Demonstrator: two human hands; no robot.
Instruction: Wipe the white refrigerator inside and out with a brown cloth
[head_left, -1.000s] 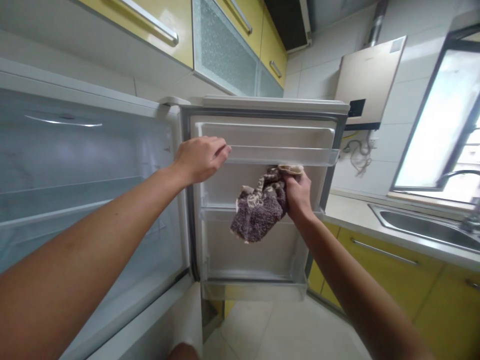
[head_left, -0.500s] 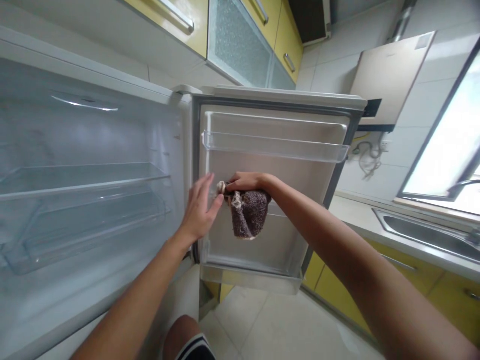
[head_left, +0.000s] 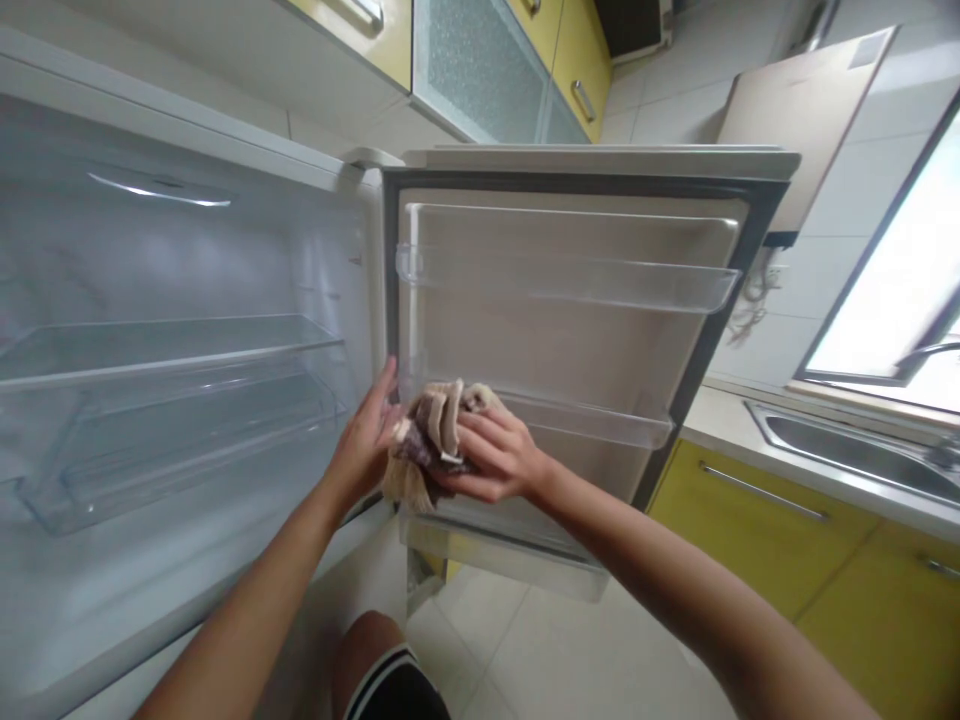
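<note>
A crumpled brown and beige cloth (head_left: 424, 440) is pressed against the left end of the middle door shelf (head_left: 600, 420) of an open fridge door (head_left: 570, 330). My right hand (head_left: 491, 455) lies over the cloth with its fingers closed on it. My left hand (head_left: 367, 440) sits just left of the cloth, fingers stretched upward, touching the cloth and the door's hinge edge. The upper door shelf (head_left: 570, 280) holds nothing.
The fridge interior (head_left: 172, 350) stands open on the left with clear shelves and a drawer. Yellow cabinets (head_left: 787, 540), a counter and a steel sink (head_left: 847, 450) are at the right. My knee (head_left: 382, 670) shows at the bottom over a tiled floor.
My right hand has brought the cloth down and left to the middle door shelf's left end. My left hand left the upper shelf and dropped beside the cloth. The view moved closer.
</note>
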